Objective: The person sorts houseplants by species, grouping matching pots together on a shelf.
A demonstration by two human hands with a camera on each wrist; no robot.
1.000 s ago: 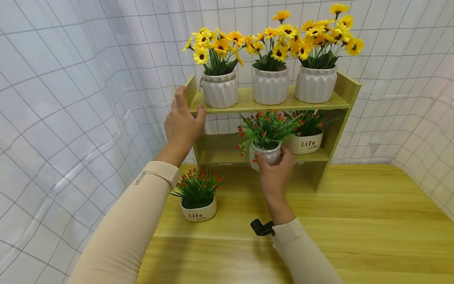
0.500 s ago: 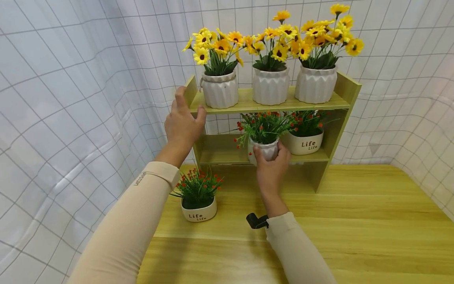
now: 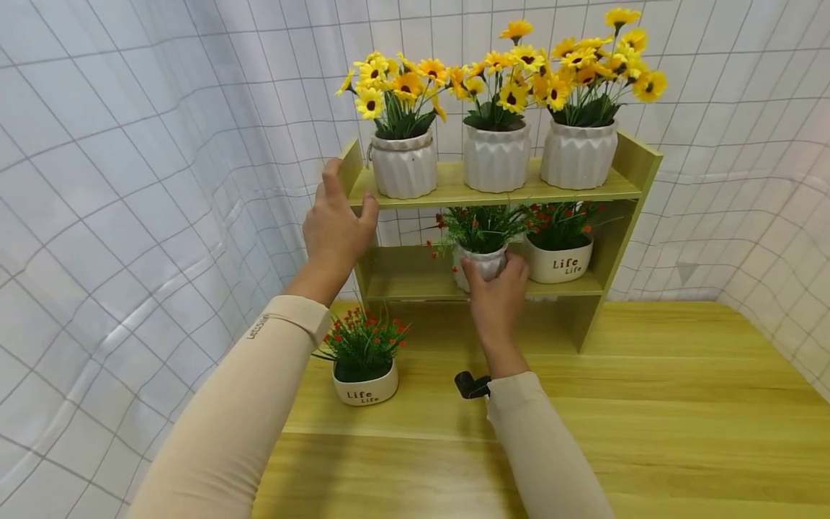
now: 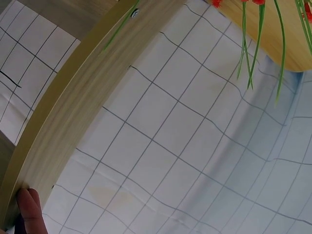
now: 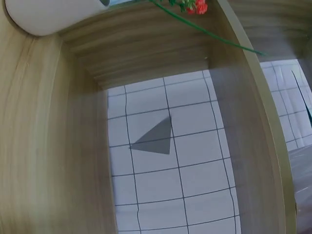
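Observation:
My left hand [image 3: 338, 231] grips the left end of a small wooden shelf [image 3: 450, 186], thumb at the top board's front edge. In the left wrist view a fingertip [image 4: 31, 209] presses against the wood. With thumb and fingers, my right hand [image 3: 499, 306] holds a white fluted flowerpot [image 3: 491, 264] of red flowers and green leaves. That pot is upright at the middle board [image 3: 408, 285], its foliage partly tucked beneath the top board. Just right of it stands an oval "Life" planter [image 3: 558, 265] with similar red flowers.
Three white pots of yellow flowers line the top board: left [image 3: 405, 169], middle [image 3: 496, 162] and right [image 3: 579, 158]. Another "Life" planter [image 3: 365, 389] stands on the wooden table [image 3: 681, 418] at front left. A white checked curtain [image 3: 713, 180] hangs behind and at the sides.
My right hand has moved the fluted pot back and slightly left, further in between the top and middle boards. The left hand keeps its hold on the shelf.

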